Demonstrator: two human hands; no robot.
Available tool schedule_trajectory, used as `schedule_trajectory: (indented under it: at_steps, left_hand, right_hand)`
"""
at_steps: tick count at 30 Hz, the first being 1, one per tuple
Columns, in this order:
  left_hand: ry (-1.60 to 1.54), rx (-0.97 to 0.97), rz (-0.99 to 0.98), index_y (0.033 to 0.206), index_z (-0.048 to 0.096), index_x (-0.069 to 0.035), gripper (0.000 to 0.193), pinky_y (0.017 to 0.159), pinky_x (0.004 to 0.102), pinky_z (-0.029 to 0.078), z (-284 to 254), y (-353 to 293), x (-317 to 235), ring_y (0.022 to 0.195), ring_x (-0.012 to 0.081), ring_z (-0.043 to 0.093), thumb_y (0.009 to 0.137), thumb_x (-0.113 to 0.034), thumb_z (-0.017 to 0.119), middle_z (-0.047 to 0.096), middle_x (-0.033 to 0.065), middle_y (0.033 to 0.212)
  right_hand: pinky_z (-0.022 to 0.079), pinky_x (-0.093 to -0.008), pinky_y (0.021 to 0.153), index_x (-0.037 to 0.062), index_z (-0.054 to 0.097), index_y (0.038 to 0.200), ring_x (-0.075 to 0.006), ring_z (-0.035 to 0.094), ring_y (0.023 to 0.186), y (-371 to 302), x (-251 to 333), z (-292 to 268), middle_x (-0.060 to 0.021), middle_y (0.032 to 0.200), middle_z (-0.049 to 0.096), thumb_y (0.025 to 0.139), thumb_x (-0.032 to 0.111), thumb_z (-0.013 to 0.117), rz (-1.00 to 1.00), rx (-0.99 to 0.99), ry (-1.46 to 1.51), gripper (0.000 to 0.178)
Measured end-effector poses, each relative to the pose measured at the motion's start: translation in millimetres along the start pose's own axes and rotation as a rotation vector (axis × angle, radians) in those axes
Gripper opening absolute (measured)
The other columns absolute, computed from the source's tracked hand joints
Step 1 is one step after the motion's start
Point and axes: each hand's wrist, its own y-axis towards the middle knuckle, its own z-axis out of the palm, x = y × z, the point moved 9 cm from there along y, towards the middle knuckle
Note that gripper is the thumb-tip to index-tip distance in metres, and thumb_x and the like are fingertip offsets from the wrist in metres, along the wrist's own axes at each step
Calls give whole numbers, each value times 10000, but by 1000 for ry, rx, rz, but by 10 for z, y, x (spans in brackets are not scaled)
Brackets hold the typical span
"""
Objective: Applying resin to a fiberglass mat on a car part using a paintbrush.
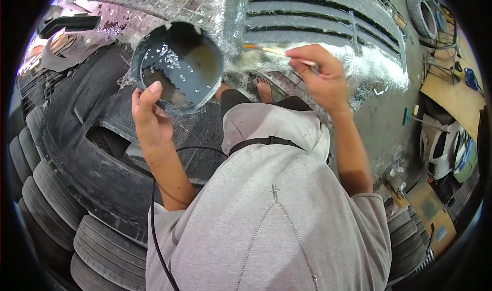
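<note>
My left hand grips the lower left rim of a dark round bucket, thumb over the edge, tilting its mouth toward me. Inside lies a glossy greyish liquid, and a ragged, crusted patch shows near the thumb. To the right, my right hand pinches a slim pale brush with an orange section at its far left end. Its tip hovers over or touches the edge of a grey slotted panel; I cannot tell which. White fibre strands fringe that panel's near edge.
A large black moulded car part lies at the left, beside stacked tyres. A black cable runs by my left arm. At the right are another tyre, a brown board and a white car part.
</note>
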Motion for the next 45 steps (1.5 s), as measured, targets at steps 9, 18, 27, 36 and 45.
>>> schedule_trajectory:
  at_steps: [9, 18, 27, 36, 45]
  left_hand:
    - [-55, -46, -20, 1122, 556, 15, 454, 906, 315, 474, -55, -68, 18, 960, 171, 614, 755, -175, 743, 635, 83, 1038]
    - [-52, -42, -46, 1153, 539, 13, 480, 900, 311, 484, 52, -140, 45, 966, 175, 621, 760, -177, 740, 632, 80, 1057]
    - [-60, -42, -37, 1118, 608, 20, 423, 894, 294, 469, -47, -87, 33, 970, 168, 625, 774, -192, 731, 658, 79, 1045]
    - [-95, -22, -52, 1176, 617, 34, 431, 938, 357, 488, -128, 129, -343, 1037, 216, 627, 839, -231, 664, 661, 97, 1102]
    - [19, 135, -79, 1257, 528, 12, 577, 928, 344, 472, 201, 818, -732, 990, 209, 595, 746, -172, 723, 610, 102, 1118]
  right_hand:
    - [518, -358, 764, 69, 723, 984, -268, 663, 873, -207, 322, -152, -89, 943, 700, 782, -20, 703, -256, 22, -572, 221]
    - [523, -363, 735, 64, 706, 993, -282, 666, 829, -154, 184, -17, -103, 945, 698, 805, 13, 714, -258, 42, -462, 195]
    - [453, -366, 626, 83, 679, 993, -231, 599, 704, -386, 573, -105, -51, 781, 601, 843, 98, 699, -341, -252, -931, 152]
    - [440, -303, 572, 59, 699, 972, -158, 571, 625, -132, 679, 629, -44, 758, 612, 857, 106, 696, -242, -163, -527, 125]
    - [464, -240, 583, 13, 699, 965, -75, 594, 643, 123, -444, -941, -22, 773, 663, 903, 175, 652, 610, -525, -154, 180]
